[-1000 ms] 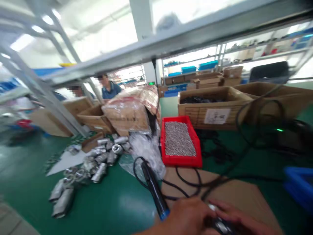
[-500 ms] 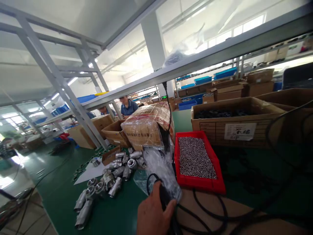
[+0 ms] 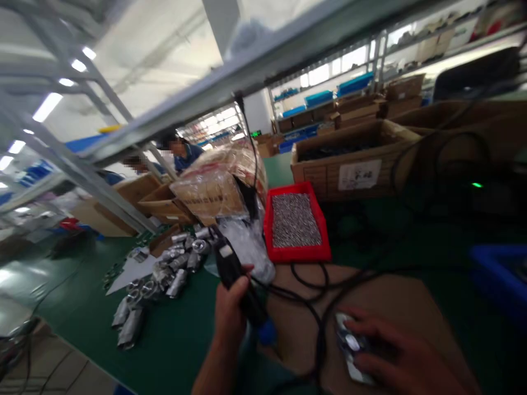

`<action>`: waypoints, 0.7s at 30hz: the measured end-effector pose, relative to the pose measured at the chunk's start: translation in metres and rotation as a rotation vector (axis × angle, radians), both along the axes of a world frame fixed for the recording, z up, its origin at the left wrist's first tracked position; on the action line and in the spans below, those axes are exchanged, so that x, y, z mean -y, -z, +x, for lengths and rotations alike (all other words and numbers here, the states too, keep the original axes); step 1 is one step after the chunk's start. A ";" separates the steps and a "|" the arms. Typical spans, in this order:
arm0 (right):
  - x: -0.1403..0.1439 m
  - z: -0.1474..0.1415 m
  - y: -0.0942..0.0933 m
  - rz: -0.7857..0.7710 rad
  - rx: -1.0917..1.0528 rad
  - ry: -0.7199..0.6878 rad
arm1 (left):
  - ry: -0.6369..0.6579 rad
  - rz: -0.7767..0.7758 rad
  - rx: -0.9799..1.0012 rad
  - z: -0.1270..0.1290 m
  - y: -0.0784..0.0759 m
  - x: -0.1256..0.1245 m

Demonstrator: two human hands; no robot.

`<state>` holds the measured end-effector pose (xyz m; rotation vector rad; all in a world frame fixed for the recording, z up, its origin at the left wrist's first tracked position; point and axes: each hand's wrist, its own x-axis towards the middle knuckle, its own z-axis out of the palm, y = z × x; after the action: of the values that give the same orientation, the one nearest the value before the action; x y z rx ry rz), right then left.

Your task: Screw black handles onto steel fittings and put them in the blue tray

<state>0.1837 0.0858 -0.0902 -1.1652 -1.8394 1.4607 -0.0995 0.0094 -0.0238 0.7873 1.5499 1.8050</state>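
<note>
My left hand (image 3: pixel 233 307) is wrapped around a black electric screwdriver (image 3: pixel 228 260), raised over the bench. The tool slants, its blue nose end (image 3: pixel 267 332) pointing down toward the cardboard sheet. At lower right, my right hand (image 3: pixel 385 345) has its fingers closed on a shiny metal fitting (image 3: pixel 352 343) over the cardboard; blur hides its exact shape. Beyond the left hand lies a crumpled clear plastic bag (image 3: pixel 247 247). Several silver valve bodies (image 3: pixel 177 282) are grouped on the green bench to its left.
A red tray (image 3: pixel 298 255) of small metal pins stands behind the cardboard sheet (image 3: pixel 395 296). Black cables (image 3: pixel 319 329) loop across the sheet. An open carton (image 3: pixel 317 178) is farther back, a blue bin (image 3: pixel 489 274) at right. Two people sit beyond the wrapped box (image 3: pixel 214 195).
My left hand has lifted the electric screwdriver off the bench and turned it nose down. My right hand has come into view with the metal fitting. The camera view has shifted right and tilted.
</note>
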 end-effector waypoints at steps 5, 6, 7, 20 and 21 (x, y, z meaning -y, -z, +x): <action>0.009 -0.003 -0.033 -0.090 -0.226 -0.077 | 0.388 0.435 0.088 0.052 -0.044 -0.024; 0.007 -0.003 -0.031 -0.089 -0.250 -0.080 | 0.457 0.467 0.071 0.063 -0.051 -0.029; 0.007 -0.003 -0.029 -0.083 -0.265 -0.083 | 0.508 0.496 0.058 0.073 -0.056 -0.032; 0.006 0.003 -0.022 0.030 -0.334 -0.126 | 0.639 0.411 0.086 0.109 -0.059 -0.031; 0.006 0.003 -0.021 0.032 -0.334 -0.127 | 0.647 0.411 0.090 0.109 -0.058 -0.031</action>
<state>0.1869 0.0797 -0.0688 -0.7459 -1.7196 1.5804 0.0094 0.0400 0.0344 1.2107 0.7327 1.6317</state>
